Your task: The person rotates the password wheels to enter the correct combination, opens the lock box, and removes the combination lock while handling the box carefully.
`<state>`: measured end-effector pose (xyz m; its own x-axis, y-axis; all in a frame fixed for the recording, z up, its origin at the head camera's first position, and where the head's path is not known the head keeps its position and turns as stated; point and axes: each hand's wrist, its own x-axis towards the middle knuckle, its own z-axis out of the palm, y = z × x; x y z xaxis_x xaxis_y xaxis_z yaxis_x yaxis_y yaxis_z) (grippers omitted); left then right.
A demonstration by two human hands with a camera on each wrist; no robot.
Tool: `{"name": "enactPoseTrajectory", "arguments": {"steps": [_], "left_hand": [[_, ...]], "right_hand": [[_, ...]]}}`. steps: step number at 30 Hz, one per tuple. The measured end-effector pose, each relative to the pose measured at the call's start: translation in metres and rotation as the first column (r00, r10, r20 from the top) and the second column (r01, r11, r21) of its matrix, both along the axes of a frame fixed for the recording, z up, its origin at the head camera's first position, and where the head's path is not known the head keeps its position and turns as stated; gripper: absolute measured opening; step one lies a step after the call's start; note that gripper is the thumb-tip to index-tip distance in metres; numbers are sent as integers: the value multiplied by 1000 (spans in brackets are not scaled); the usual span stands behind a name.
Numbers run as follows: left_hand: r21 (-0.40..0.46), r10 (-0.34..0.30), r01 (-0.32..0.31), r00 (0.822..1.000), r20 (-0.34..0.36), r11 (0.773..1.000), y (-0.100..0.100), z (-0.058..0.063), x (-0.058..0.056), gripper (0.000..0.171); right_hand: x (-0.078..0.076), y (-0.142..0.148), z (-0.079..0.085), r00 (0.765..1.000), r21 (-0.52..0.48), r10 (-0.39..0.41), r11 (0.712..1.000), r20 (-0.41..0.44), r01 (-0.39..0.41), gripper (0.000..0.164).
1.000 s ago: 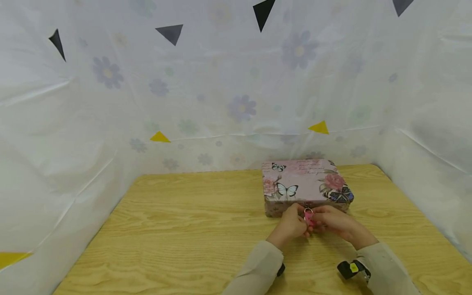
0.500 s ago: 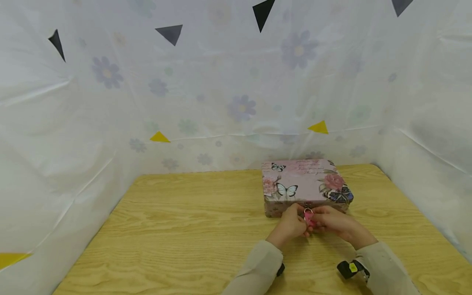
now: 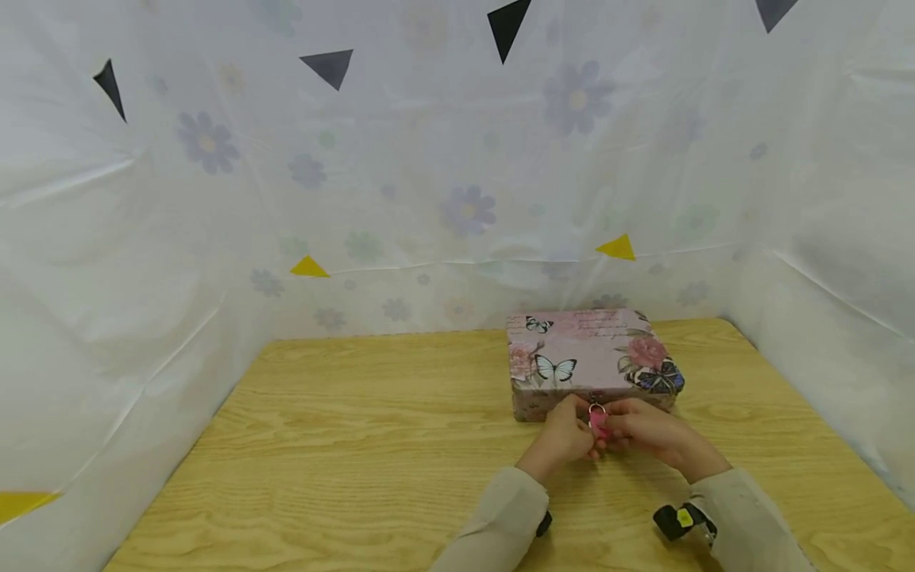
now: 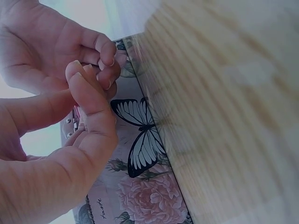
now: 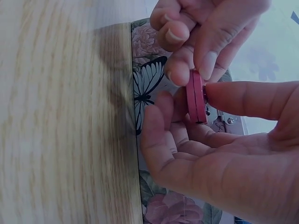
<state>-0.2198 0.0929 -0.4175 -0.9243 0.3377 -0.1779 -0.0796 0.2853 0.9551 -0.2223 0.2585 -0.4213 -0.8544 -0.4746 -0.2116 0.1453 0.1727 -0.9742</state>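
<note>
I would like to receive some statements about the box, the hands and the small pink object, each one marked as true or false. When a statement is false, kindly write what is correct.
1. The left hand and the right hand are at the front of the box. True.
2. The box stands open. False: it is closed.
3. Both hands touch the small pink object. True.
4. Butterflies are printed on top of the box. True.
5. In the head view, the box is left of the middle. False: it is right of the middle, on the wooden table.
</note>
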Motion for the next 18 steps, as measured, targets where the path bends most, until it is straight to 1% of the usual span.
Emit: {"name": "enactPoseTrajectory", "arguments": {"steps": [6, 11, 15, 18], "left_hand": [[-12, -10, 9, 1000, -13, 1000, -1, 1, 0, 33], [-13, -8, 7, 1000, -15, 1000, -1, 2, 0, 33], [5, -1, 1, 1000, 0, 1000, 0, 2, 0, 34], [21, 3, -4, 1000, 29, 1000, 0, 1, -1, 30]], "right_hand": [[0, -1, 0, 1000, 13, -11, 1000, 14, 11, 33], [1, 0, 2, 999, 20, -28, 999, 18, 28, 39], [3, 4, 3, 999, 34, -50, 998, -3, 50, 43], [3, 7, 3, 999, 44, -50, 998, -16, 50, 41]]}}
